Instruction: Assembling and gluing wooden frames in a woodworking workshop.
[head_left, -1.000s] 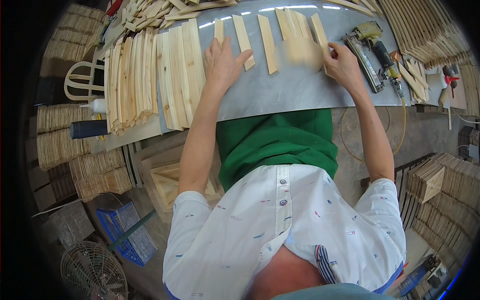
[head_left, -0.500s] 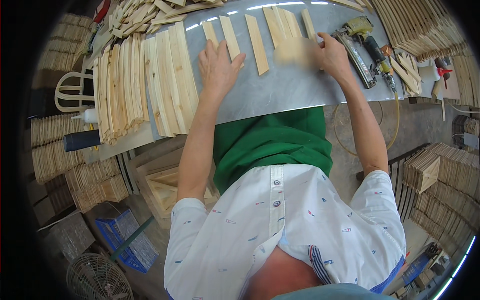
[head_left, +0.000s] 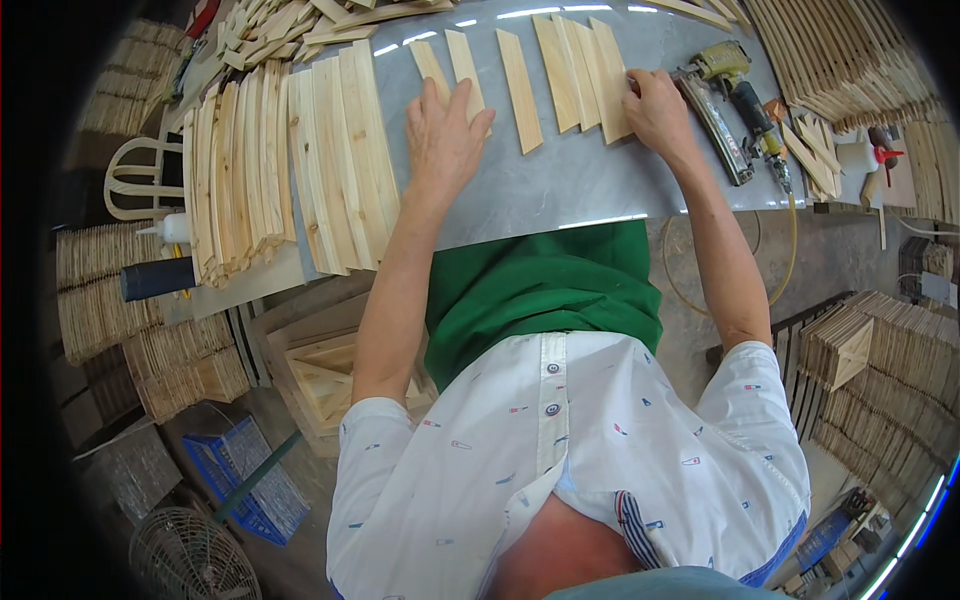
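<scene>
Several short pale wooden slats with slanted ends lie on the grey metal tabletop (head_left: 530, 190). My left hand (head_left: 445, 140) rests over two of them, its fingers apart on the left slat (head_left: 428, 62) and beside the second slat (head_left: 464, 62). A single slat (head_left: 518, 90) lies alone in the middle. Right of it, a close group of slats (head_left: 566, 75) stands side by side. My right hand (head_left: 657, 112) has its fingers curled at the right edge of the group's last slat (head_left: 611, 80); its fingertips are partly hidden.
A nail gun (head_left: 722, 110) with a yellow hose (head_left: 793, 235) lies right of my right hand. Long boards (head_left: 345, 160) are lined up on the left. Loose offcuts (head_left: 285, 25) heap at the far left, and stacked slatted panels (head_left: 835, 60) stand far right.
The blurred slat at my right hand now lies lengthwise against the group. My right hand has come slightly nearer me. My left hand has shifted a little right over its slats.
</scene>
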